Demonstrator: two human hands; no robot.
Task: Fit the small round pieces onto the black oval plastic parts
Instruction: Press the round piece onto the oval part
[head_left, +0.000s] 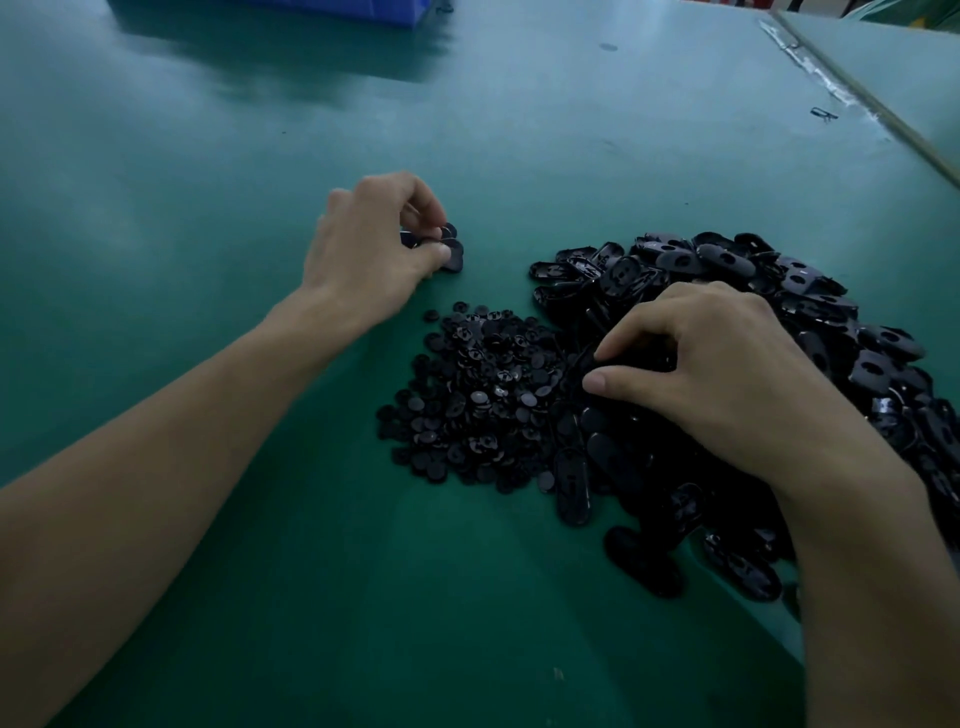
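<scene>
A heap of small round black pieces (478, 400) lies on the green table in front of me. To its right spreads a larger pile of black oval plastic parts (727, 270). My left hand (371, 244) sits beyond the round pieces, fingers pinched on a black oval part (453, 253) that rests against the table. My right hand (711, 364) lies on the near side of the oval pile, thumb and fingers curled around a black oval part (631, 356); most of that part is hidden under the fingers.
The green table (208, 519) stretches wide to the left and front. A blue bin (332, 8) stands at the far edge. A seam with a pale strip (852, 88) runs diagonally at the far right. One small dark item (823, 114) lies near it.
</scene>
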